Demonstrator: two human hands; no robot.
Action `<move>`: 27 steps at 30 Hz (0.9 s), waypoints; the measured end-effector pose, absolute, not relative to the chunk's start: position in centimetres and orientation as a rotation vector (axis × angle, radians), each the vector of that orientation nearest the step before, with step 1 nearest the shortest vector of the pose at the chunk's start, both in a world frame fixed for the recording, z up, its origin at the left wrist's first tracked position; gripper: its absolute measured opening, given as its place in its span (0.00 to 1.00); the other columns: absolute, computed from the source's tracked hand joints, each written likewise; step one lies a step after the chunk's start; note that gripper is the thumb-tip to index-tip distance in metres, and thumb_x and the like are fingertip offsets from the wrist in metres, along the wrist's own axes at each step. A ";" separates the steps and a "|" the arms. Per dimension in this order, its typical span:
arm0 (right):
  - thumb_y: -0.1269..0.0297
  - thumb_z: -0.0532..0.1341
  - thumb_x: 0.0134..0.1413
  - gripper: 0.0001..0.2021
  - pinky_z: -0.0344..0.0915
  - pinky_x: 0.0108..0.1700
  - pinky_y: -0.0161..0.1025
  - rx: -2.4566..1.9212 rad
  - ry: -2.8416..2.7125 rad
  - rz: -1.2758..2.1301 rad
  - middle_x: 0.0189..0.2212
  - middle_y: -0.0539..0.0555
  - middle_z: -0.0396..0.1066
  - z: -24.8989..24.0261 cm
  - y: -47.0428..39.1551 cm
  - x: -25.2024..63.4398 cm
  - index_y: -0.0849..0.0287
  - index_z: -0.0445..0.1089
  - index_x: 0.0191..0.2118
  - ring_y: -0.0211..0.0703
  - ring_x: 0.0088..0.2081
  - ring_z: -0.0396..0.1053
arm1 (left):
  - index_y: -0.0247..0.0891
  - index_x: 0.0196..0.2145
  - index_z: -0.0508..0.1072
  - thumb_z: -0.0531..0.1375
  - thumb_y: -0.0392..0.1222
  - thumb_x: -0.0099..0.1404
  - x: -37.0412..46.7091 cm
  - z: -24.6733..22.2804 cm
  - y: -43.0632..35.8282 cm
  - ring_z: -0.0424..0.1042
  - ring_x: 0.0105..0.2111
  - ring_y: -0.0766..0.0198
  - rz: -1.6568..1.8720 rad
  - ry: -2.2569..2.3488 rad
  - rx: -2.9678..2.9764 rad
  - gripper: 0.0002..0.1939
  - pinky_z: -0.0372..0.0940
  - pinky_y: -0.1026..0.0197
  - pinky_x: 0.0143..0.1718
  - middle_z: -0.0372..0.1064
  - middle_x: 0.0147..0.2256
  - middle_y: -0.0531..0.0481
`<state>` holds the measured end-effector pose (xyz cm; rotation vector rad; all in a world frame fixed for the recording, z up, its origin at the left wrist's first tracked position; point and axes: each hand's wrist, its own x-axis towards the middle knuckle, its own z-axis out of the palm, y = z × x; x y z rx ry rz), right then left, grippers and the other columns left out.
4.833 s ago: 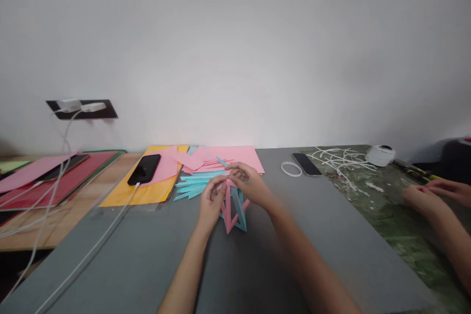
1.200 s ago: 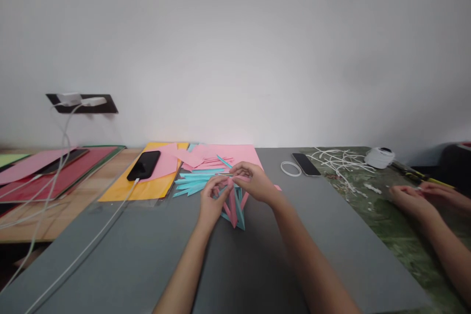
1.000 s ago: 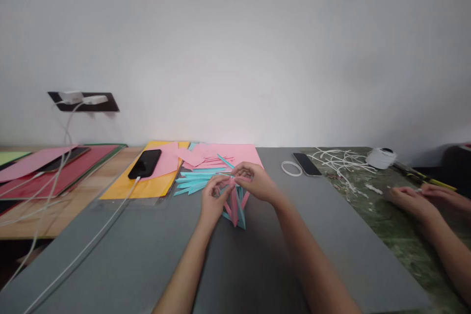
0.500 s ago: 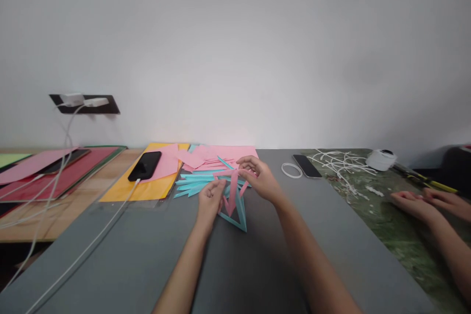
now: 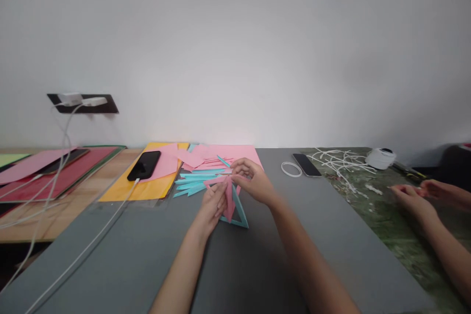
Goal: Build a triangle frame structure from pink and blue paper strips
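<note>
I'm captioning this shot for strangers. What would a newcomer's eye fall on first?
Probably the pink and turquoise folded-paper frame, held between the person's left hand and right hand in the middle of the view. Next, the turquoise paper strips behind it and to its left, and the black smartphone lying partly over a flat yellow sheet, farther left. Then the tangle of white cords on the mottled green surface at right.

Dim, soft light; wall (image 5: pixel 279 59) brightest mid-frame, corners darkened.
</note>
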<state>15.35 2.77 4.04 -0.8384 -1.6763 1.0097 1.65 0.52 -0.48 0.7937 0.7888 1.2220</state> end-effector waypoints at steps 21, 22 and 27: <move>0.71 0.61 0.42 0.10 0.59 0.31 0.34 -0.824 -1.572 1.018 0.24 0.47 0.65 3.8 2.9 15.3 0.57 0.61 0.33 0.35 0.27 0.64 | 0.34 0.24 0.66 0.65 0.54 0.46 2.2 -1.0 0.5 0.43 0.06 0.79 1.372 0.933 0.848 0.19 0.37 0.71 0.08 0.49 0.07 0.64; 0.71 0.61 0.41 0.10 0.59 0.31 0.34 -0.826 -1.569 1.012 0.24 0.47 0.65 3.9 2.9 15.2 0.57 0.61 0.32 0.35 0.27 0.64 | 0.34 0.25 0.66 0.65 0.54 0.46 2.2 -1.0 0.5 0.43 0.06 0.79 1.377 0.942 0.846 0.19 0.37 0.71 0.08 0.50 0.07 0.64; 0.74 0.60 0.40 0.09 0.59 0.30 0.33 -0.860 -1.595 0.953 0.22 0.46 0.63 4.0 2.8 15.0 0.58 0.61 0.30 0.34 0.26 0.63 | 0.34 0.24 0.66 0.66 0.52 0.45 2.3 -1.2 0.5 0.42 0.06 0.79 1.386 0.915 0.804 0.19 0.36 0.71 0.08 0.49 0.07 0.65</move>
